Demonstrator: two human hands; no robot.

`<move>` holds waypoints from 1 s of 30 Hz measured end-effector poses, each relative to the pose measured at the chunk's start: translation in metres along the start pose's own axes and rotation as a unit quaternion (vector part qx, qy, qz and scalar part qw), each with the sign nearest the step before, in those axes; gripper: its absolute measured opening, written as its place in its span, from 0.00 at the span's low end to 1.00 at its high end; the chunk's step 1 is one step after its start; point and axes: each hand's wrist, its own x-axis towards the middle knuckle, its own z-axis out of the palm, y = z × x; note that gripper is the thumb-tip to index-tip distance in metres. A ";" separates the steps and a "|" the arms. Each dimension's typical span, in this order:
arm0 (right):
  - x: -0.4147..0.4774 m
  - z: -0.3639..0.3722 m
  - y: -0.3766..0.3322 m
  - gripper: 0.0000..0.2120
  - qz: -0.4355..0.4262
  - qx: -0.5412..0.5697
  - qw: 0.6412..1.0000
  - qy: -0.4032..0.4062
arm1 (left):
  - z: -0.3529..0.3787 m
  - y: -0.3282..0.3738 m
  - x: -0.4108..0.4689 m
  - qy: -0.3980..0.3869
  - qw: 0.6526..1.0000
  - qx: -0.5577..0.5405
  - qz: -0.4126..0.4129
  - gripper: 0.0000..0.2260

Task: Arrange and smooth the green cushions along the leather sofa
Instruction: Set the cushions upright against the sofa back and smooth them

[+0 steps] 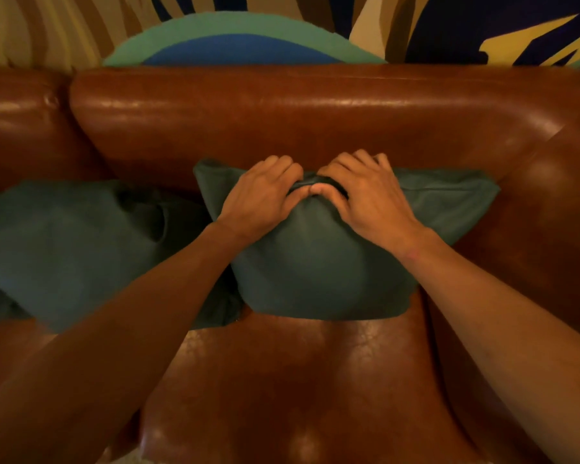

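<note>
A dark green cushion [318,262] stands against the backrest of the brown leather sofa [315,115], near its right arm. Both hands rest on the middle of the cushion's top edge. My left hand [265,195] and my right hand [365,192] pinch a fold of the green fabric between thumbs and fingers, thumbs almost touching. The top edge dips where they press. A second green cushion [71,249] lies slumped to the left, its right side tucked behind the first cushion and partly hidden by my left forearm.
The sofa's right arm [556,202] rises just beyond the held cushion. Bare leather seat [298,380] lies in front of the cushions. A wall with a painted green, blue and yellow pattern [241,38] stands behind the backrest.
</note>
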 end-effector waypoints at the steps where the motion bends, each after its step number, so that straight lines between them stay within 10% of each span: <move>1: 0.002 0.000 0.002 0.20 -0.003 0.012 1.000 -0.009 | 0.000 -0.001 -0.001 0.000 1.000 -0.015 -0.001 0.15; 30: -0.044 -0.030 0.048 0.15 0.146 0.023 0.982 0.115 | 0.015 0.053 0.048 0.016 1.000 -0.005 0.022 0.15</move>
